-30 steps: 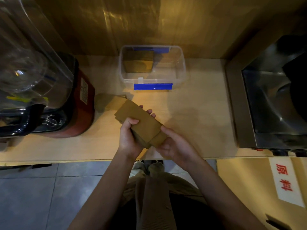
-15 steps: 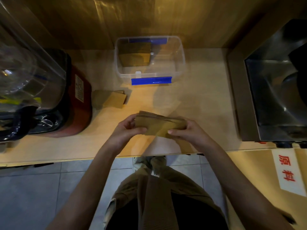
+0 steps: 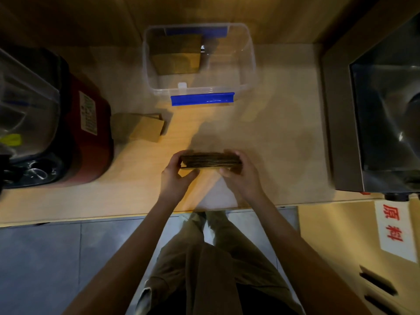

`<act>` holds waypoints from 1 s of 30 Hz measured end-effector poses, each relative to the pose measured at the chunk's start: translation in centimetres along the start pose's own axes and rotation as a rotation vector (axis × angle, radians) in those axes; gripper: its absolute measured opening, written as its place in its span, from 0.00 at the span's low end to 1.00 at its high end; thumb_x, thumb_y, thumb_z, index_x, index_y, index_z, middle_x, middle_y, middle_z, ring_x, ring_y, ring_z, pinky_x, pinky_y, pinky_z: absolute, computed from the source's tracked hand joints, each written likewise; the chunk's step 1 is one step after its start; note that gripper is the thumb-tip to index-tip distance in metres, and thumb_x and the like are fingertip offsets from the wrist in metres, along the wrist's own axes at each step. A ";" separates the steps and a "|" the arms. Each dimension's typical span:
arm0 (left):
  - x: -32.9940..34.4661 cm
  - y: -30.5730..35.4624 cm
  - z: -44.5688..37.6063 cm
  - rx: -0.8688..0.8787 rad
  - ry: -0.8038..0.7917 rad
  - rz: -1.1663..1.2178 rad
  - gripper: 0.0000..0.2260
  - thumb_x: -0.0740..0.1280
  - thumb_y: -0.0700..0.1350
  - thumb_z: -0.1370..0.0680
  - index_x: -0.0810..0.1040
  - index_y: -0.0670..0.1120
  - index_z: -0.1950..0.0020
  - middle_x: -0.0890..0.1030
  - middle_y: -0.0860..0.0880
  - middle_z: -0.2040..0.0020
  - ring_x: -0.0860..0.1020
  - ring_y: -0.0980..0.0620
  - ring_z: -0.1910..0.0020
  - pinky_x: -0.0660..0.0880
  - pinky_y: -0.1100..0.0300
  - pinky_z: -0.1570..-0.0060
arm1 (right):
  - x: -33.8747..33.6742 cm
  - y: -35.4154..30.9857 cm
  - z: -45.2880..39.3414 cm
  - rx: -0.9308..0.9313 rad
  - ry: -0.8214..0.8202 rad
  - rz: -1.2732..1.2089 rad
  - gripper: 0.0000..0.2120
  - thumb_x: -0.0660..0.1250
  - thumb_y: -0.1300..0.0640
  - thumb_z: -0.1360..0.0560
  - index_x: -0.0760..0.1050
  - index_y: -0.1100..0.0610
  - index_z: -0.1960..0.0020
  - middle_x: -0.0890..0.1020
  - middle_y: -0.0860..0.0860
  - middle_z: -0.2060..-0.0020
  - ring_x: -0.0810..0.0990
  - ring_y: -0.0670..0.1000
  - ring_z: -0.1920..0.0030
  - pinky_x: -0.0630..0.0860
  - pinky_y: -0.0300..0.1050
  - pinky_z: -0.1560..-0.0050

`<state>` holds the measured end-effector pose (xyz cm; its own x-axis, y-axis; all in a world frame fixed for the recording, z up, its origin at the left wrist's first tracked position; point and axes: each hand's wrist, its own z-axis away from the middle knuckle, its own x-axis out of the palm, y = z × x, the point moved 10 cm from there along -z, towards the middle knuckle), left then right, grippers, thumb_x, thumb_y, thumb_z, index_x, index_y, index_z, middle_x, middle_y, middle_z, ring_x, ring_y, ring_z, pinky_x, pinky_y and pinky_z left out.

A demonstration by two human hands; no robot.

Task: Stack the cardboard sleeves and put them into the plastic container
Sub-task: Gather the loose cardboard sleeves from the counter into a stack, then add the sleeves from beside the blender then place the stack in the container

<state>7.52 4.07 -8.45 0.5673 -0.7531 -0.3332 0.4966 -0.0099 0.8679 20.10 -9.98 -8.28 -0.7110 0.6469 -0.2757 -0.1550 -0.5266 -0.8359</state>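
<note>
Stack of cardboard sleeves (image 3: 210, 159) is held edge-on over the counter (image 3: 272, 137), clamped at its ends by left hand (image 3: 176, 176) and right hand (image 3: 242, 175). Plastic container (image 3: 248, 64) sits far, sleeves inside at left; loose sleeves (image 3: 145, 129) lie left.

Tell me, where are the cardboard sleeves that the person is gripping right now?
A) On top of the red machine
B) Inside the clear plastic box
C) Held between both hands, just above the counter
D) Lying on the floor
C: the stack of sleeves is pinched at its ends between the left hand and the right hand, well short of the plastic container.
</note>
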 end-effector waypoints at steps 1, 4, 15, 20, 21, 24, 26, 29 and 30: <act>0.2 -0.2 -0.1 -0.008 -0.020 0.017 0.26 0.72 0.36 0.33 0.69 0.47 0.37 0.77 0.51 0.45 0.76 0.48 0.43 0.74 0.54 0.42 | 0.0 0.5 -0.2 0.022 0.004 -0.005 0.22 0.70 0.64 0.31 0.71 0.55 0.38 0.77 0.46 0.47 0.75 0.40 0.49 0.69 0.19 0.55; 0.6 -0.7 -0.2 -0.040 -0.038 0.055 0.29 0.72 0.35 0.33 0.67 0.51 0.36 0.76 0.52 0.45 0.75 0.49 0.41 0.74 0.50 0.39 | 0.0 1.5 -0.4 0.032 0.023 -0.007 0.23 0.70 0.63 0.31 0.70 0.53 0.38 0.77 0.45 0.48 0.75 0.35 0.52 0.70 0.20 0.54; 0.3 0.4 0.0 -0.034 0.058 0.031 0.25 0.69 0.40 0.29 0.67 0.49 0.34 0.74 0.50 0.40 0.72 0.49 0.38 0.72 0.51 0.38 | 0.0 0.7 0.1 -0.010 0.125 -0.060 0.22 0.67 0.61 0.29 0.70 0.47 0.38 0.78 0.37 0.51 0.77 0.32 0.53 0.72 0.24 0.51; 1.6 0.2 0.6 -0.125 0.066 0.156 0.29 0.67 0.37 0.28 0.61 0.47 0.29 0.69 0.45 0.31 0.67 0.49 0.32 0.67 0.52 0.33 | 1.3 1.1 0.3 0.025 0.082 -0.094 0.31 0.64 0.63 0.26 0.56 0.48 0.28 0.70 0.48 0.32 0.69 0.45 0.33 0.66 0.37 0.35; 1.6 0.2 0.7 -0.142 0.081 0.199 0.29 0.66 0.35 0.28 0.60 0.46 0.29 0.68 0.45 0.31 0.67 0.49 0.31 0.67 0.53 0.33 | 1.5 1.0 0.4 0.022 0.083 -0.103 0.31 0.63 0.63 0.26 0.56 0.49 0.28 0.69 0.49 0.31 0.67 0.46 0.32 0.65 0.36 0.35; 1.4 0.2 0.9 -0.174 0.131 0.262 0.29 0.66 0.34 0.28 0.60 0.45 0.29 0.68 0.44 0.31 0.67 0.50 0.32 0.67 0.54 0.32 | 1.4 0.7 0.5 0.006 0.111 -0.107 0.27 0.62 0.62 0.24 0.58 0.51 0.28 0.69 0.50 0.31 0.67 0.44 0.33 0.63 0.29 0.40; 1.1 -0.1 1.0 -0.183 0.142 0.248 0.29 0.66 0.35 0.27 0.60 0.46 0.29 0.69 0.44 0.31 0.68 0.50 0.32 0.67 0.53 0.32 | 1.2 0.6 0.6 -0.012 0.135 -0.116 0.25 0.62 0.60 0.24 0.60 0.52 0.29 0.71 0.49 0.32 0.68 0.43 0.35 0.64 0.24 0.42; 1.2 -0.8 1.3 -0.209 0.127 0.202 0.28 0.64 0.36 0.26 0.60 0.46 0.28 0.70 0.43 0.31 0.69 0.48 0.32 0.68 0.49 0.33 | 0.9 0.6 0.6 -0.035 0.149 -0.081 0.23 0.61 0.60 0.24 0.62 0.54 0.30 0.72 0.50 0.34 0.67 0.40 0.38 0.62 0.18 0.47; 1.2 -0.9 1.5 -0.208 0.122 0.178 0.27 0.63 0.36 0.25 0.60 0.46 0.28 0.71 0.42 0.32 0.70 0.47 0.33 0.69 0.48 0.33 | 1.0 0.7 0.7 -0.031 0.138 -0.068 0.22 0.61 0.61 0.23 0.62 0.55 0.30 0.73 0.51 0.34 0.67 0.41 0.39 0.63 0.19 0.47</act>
<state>6.81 2.21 -9.11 0.7261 -0.6461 -0.2352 0.4989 0.2598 0.8268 18.80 -10.06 -8.84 -0.5979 0.7515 -0.2789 -0.1769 -0.4630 -0.8685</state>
